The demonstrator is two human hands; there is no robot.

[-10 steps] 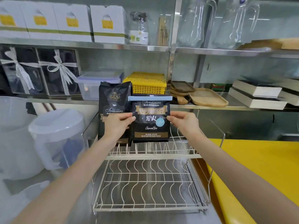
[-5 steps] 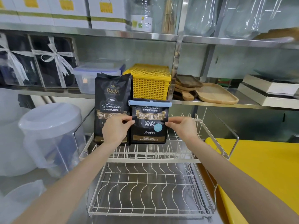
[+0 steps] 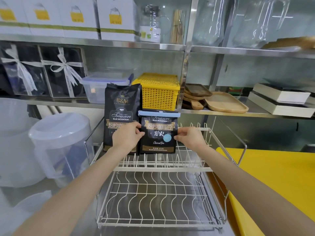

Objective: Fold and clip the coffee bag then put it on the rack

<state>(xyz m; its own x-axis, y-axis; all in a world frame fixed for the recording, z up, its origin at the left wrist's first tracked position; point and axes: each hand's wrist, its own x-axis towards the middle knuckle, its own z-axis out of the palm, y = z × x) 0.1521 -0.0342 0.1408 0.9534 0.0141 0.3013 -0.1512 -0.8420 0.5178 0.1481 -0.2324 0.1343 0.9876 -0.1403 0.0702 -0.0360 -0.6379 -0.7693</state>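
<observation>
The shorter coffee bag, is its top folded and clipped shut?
Yes. The shorter coffee bag is closed: a light blue clip spans its folded top.

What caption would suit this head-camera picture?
Both hands, left and right, set a clipped coffee bag on the upper tier of a wire rack, beside an unclipped bag.
</observation>
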